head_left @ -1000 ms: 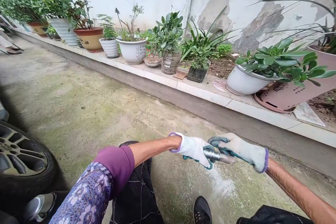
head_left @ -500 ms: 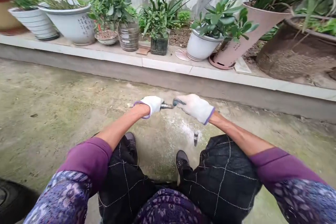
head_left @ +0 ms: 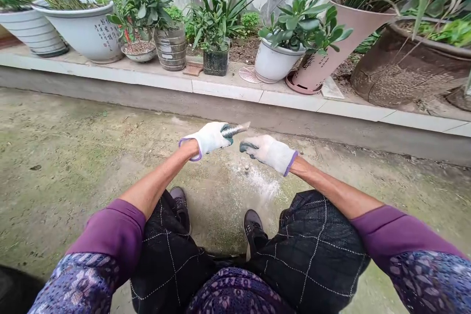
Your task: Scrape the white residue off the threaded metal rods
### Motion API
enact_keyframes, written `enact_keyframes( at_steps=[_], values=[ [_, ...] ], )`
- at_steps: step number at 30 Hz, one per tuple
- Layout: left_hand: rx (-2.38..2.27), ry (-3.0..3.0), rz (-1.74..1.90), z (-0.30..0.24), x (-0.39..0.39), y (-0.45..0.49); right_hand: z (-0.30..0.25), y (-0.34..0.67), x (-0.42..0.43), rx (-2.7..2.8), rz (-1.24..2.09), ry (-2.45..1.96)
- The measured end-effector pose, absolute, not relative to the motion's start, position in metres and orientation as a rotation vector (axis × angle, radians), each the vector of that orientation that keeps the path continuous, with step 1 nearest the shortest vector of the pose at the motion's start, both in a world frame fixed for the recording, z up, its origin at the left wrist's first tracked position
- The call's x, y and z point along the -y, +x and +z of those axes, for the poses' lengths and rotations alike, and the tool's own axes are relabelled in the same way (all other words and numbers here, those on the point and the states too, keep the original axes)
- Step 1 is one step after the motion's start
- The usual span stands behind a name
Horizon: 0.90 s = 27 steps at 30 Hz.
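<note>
My left hand [head_left: 213,136], in a white glove with a dark grip coating, is closed around a short knife-like tool [head_left: 237,130]. Its ribbed part is silvery, and a pale pointed tip sticks out to the right. Just right of the tip is my right hand [head_left: 268,151], gloved the same way and apart from the tool. Its fingers are curled together; whether anything lies in them is hidden. Below them a small roundish thing [head_left: 246,169], too small to name, shows against white powder [head_left: 267,184] scattered on the ground.
A tiled ledge [head_left: 224,90] runs across in front, lined with potted plants, among them a white pot [head_left: 275,61], a pink tall pot [head_left: 312,66] and a big brown pot [head_left: 401,66]. My shoes [head_left: 253,225] stand on the mossy concrete below my hands.
My left hand has risen slightly, and the tool's tip now points up and right, away from my right hand. A small dark cylindrical thing seen near my right knee is no longer there.
</note>
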<state>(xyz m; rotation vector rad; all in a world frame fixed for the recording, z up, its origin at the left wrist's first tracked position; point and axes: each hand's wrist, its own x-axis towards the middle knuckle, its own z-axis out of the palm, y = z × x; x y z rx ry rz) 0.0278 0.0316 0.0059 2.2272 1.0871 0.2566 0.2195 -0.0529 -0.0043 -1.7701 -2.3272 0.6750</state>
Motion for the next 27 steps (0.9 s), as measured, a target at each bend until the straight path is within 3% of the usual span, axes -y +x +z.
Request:
enact_keyframes(
  at_steps=[4,8,12,15,17,22,27],
  values=[
    [-1.232,2.519,-0.063,-0.012,-0.037,0.028,0.004,0.209,0.058,2.562,0.483,-1.724],
    [-1.093,2.541,-0.332,-0.02,-0.016,0.03,0.006,0.213,0.057,2.65,0.468,-1.821],
    [-0.878,2.236,-0.189,-0.011,0.003,0.03,0.002,0.226,0.052,2.387,0.831,-1.656],
    [-0.856,2.19,-0.082,0.004,0.005,0.024,0.001,0.227,0.051,1.917,1.235,-1.755],
    [-0.871,2.166,-0.004,0.011,-0.001,0.019,0.0,0.222,0.052,1.713,1.303,-1.803],
    [-1.083,2.27,0.119,0.003,-0.028,0.012,-0.008,0.202,0.057,1.948,1.181,-1.763],
    [-1.147,2.534,-0.294,-0.021,-0.034,0.018,-0.016,0.204,0.055,2.43,0.785,-1.69]
  ],
)
